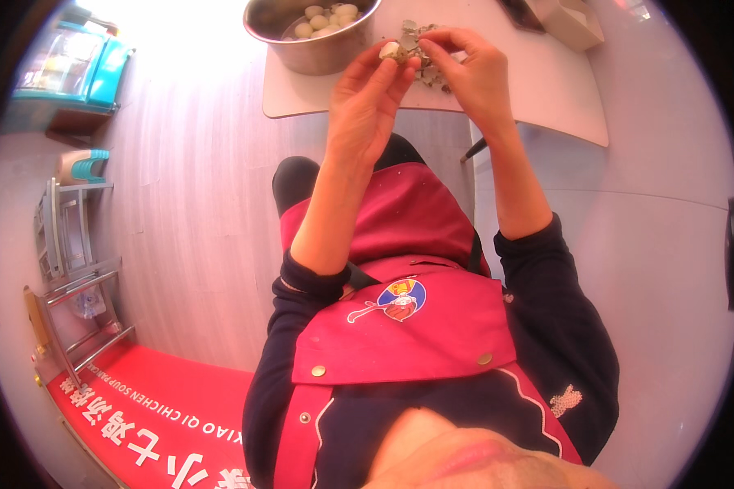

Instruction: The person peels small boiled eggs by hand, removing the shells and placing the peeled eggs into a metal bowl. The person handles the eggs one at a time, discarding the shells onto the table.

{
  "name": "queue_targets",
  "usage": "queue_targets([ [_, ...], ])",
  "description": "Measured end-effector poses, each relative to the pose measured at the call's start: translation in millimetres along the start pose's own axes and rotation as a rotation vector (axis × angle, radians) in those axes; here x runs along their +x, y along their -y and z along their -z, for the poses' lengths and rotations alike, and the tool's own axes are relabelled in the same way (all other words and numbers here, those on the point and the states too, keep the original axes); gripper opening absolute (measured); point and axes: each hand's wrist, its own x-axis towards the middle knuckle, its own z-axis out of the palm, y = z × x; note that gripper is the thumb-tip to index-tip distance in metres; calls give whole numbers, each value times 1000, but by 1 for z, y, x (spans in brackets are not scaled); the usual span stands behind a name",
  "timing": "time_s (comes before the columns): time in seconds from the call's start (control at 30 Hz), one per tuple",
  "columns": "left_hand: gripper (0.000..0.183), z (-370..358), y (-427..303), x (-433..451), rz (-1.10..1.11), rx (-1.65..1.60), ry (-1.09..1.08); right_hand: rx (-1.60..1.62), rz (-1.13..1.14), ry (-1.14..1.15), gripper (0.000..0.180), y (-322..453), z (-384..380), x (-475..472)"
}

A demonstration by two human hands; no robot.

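Note:
My left hand (370, 91) holds a small speckled egg (391, 52), likely a quail egg, between thumb and fingers. White shows on its upper side, while speckled shell still covers the part towards my right hand. My right hand (474, 70) is just to the right, thumb and forefinger close together; whether a bit of shell is between them is unclear. Beneath and behind both hands lies a heap of broken eggshell (431, 76) on the pale table (544, 91). A steel bowl (318, 55) at the table's left holds several smooth pale eggs (324, 23).
A dark flat device (520, 13) and a white box (569, 24) are at the table's far right. A metal-framed rack or chair (85, 293) stands on the left, by a red mat (177, 397) bearing writing. A turquoise case (67, 67) stands at the upper left.

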Motion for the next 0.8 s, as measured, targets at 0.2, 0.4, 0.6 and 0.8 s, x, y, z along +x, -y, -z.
queue_targets([
  [0.2, 31, -1, 2, -1, -32, 140, -33, 253, -164, 30, 22, 17, -2, -7],
  [0.4, 30, -9, 6, -3, -110, 189, -84, 332, -106, -6, 15, 27, -11, -16],
  [0.6, 37, -14, 7, -6, -155, 225, -119, 287, -105, -25, 15, 28, -14, -16],
  [0.8, 35, -17, 8, -9, -198, 306, -143, 125, -67, -30, 14, 31, -12, -14],
])
